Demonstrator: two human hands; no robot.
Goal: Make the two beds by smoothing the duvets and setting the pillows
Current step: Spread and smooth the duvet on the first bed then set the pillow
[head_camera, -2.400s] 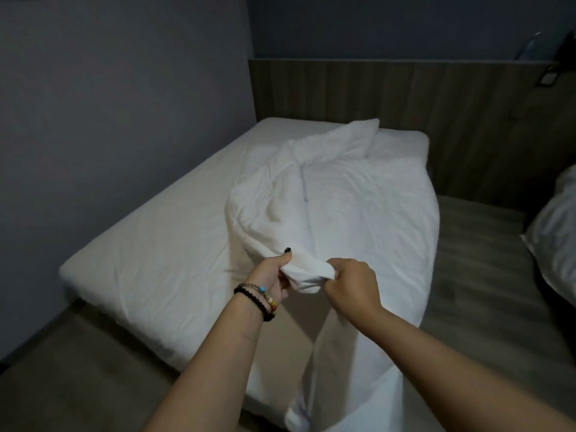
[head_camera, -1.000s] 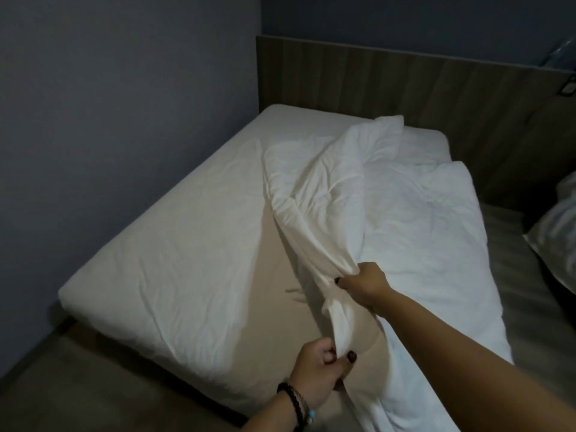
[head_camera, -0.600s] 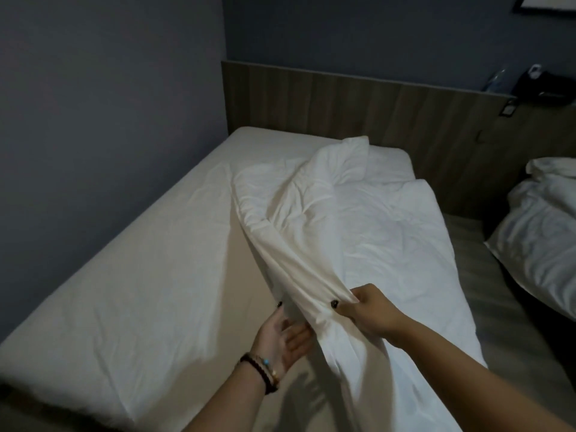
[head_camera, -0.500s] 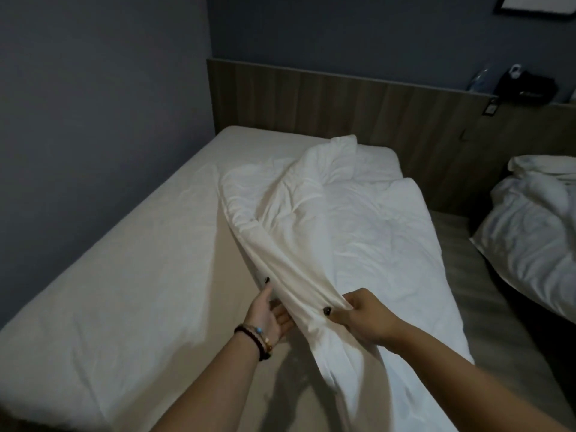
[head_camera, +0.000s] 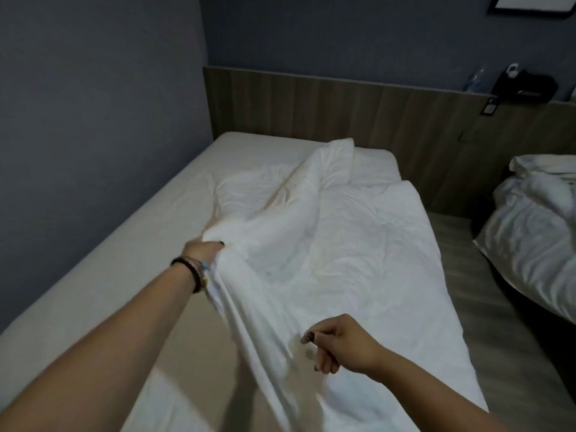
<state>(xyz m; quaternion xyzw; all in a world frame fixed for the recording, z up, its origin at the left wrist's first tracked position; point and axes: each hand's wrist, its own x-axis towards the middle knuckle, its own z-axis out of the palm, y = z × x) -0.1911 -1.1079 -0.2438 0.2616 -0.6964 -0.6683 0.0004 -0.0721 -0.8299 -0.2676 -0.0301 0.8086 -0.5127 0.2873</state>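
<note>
my left hand (head_camera: 204,251) grips the folded edge of the duvet (head_camera: 336,254), fingers tucked into the cloth so only the thumb shows. my right hand (head_camera: 338,346) hovers loosely curled just over the fabric, nearer me than that grip, holding nothing. the duvet lies bunched along the right half of the near bed (head_camera: 103,282), with a ridge running away from my grip toward the wooden headboard (head_camera: 311,104) and bare sheet on the wall side of it. the step, as i judge it, is to open this fold toward the wall. i'd keep the grip firm and draw the edge sideways and low, not upward, so the ridge unrolls rather than dragging the whole duvet across. the free hand would do best taking the same edge closer to me, so both pull evenly and the hem lands straight. the risk is the far end bunching at the headboard. the second bed (head_camera: 536,226) off to the right looks unmade.
</note>
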